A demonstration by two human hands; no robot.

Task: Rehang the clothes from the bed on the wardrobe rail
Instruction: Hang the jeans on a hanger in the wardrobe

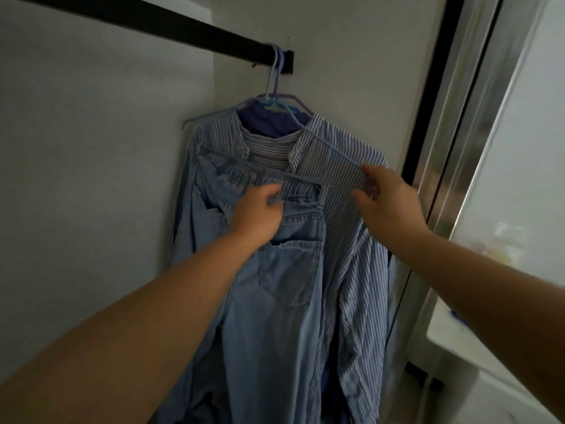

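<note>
Your left hand [260, 215] pinches the jeans [275, 286] waistband, steadying them, while your right hand [386, 203] beside it grips the hanger [324, 145] arm.

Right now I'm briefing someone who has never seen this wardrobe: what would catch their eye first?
Mid-frame, the jeans hang in front of a striped shirt, with both hands on them: the left hand pinches the waistband and the right hand holds the end of a pale blue hanger. Above, the black rail slants across the top, with the hanger hooks bunched at its right end by the wall.
</note>
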